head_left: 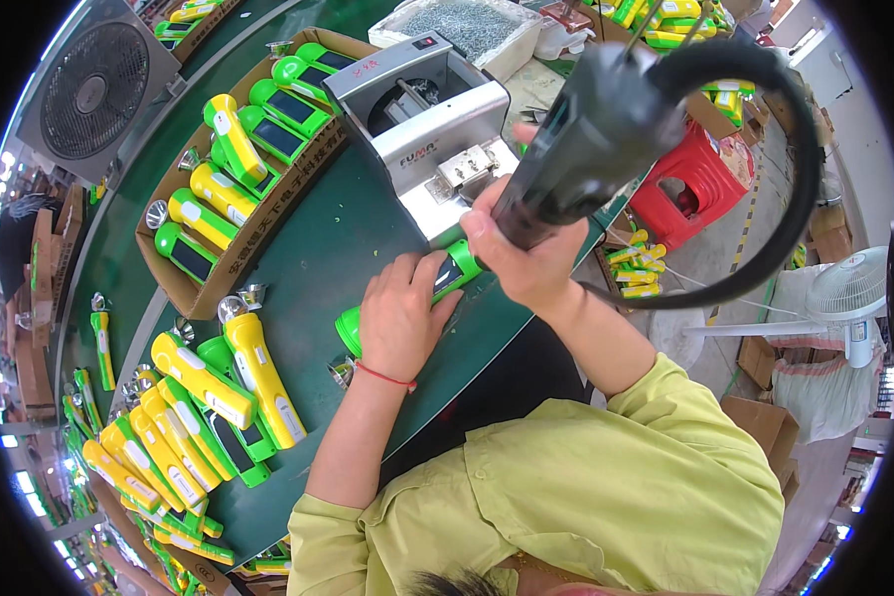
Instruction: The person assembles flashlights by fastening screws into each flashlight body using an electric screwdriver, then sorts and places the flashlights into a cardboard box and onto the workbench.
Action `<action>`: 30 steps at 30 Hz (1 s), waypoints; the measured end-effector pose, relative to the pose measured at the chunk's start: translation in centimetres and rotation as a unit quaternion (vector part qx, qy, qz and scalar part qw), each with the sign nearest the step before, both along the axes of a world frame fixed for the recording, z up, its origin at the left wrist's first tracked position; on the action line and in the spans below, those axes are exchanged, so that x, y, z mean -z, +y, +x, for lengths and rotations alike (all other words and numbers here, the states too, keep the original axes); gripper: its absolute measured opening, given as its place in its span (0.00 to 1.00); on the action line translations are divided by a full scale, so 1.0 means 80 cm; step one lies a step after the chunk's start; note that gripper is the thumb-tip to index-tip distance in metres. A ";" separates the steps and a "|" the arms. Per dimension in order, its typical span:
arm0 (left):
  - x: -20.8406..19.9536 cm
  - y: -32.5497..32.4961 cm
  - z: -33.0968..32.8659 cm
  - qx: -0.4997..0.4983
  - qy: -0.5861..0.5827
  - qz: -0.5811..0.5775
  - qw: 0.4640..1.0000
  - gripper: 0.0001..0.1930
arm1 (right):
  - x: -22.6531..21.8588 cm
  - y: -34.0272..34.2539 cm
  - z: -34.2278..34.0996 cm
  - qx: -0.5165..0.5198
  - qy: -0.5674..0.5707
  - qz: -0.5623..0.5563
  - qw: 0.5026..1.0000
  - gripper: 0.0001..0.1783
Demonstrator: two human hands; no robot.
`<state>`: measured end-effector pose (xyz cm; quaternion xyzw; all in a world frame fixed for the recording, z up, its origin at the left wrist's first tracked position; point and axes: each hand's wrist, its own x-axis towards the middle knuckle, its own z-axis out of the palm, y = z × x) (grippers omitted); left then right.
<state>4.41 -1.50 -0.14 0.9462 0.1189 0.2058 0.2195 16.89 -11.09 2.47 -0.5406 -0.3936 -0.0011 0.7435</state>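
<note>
Green flashlight (451, 276) by the table's (313, 226) near edge fills the left hand's (402, 310) curled grip, apparently for fastening, so the black driver (588, 139) clasped by the right hand (538, 256) needs careful aligning.

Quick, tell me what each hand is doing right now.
Left hand: curled over a green solar flashlight, holding it at the green tabletop.
Right hand: closed around the black electric screwdriver.
</note>
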 end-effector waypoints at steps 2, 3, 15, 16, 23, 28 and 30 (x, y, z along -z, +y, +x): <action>-0.001 0.000 -0.002 -0.002 -0.004 0.002 1.000 0.20 | 0.012 0.004 -0.008 -0.011 -0.047 -0.042 0.998 0.38; -0.001 0.002 -0.003 -0.003 -0.008 0.002 1.000 0.20 | 0.011 0.001 -0.011 0.027 -0.159 -0.058 0.985 0.36; -0.006 -0.007 -0.011 -0.008 0.046 0.077 0.996 0.28 | 0.033 -0.008 -0.009 -0.023 -0.076 -0.031 0.996 0.39; -0.007 -0.007 -0.009 -0.013 0.047 0.081 0.995 0.28 | 0.028 -0.004 -0.012 -0.002 -0.075 -0.023 0.997 0.38; -0.042 0.007 -0.027 0.062 0.251 0.144 0.955 0.18 | -0.026 -0.011 -0.042 -0.137 0.165 0.056 0.975 0.45; -0.137 0.109 -0.044 -0.019 0.191 0.399 0.897 0.09 | -0.069 -0.027 -0.032 -0.025 0.043 0.037 0.998 0.45; -0.149 0.184 -0.070 -0.034 0.197 0.414 0.888 0.10 | -0.063 -0.021 -0.043 -0.075 0.063 0.017 0.995 0.45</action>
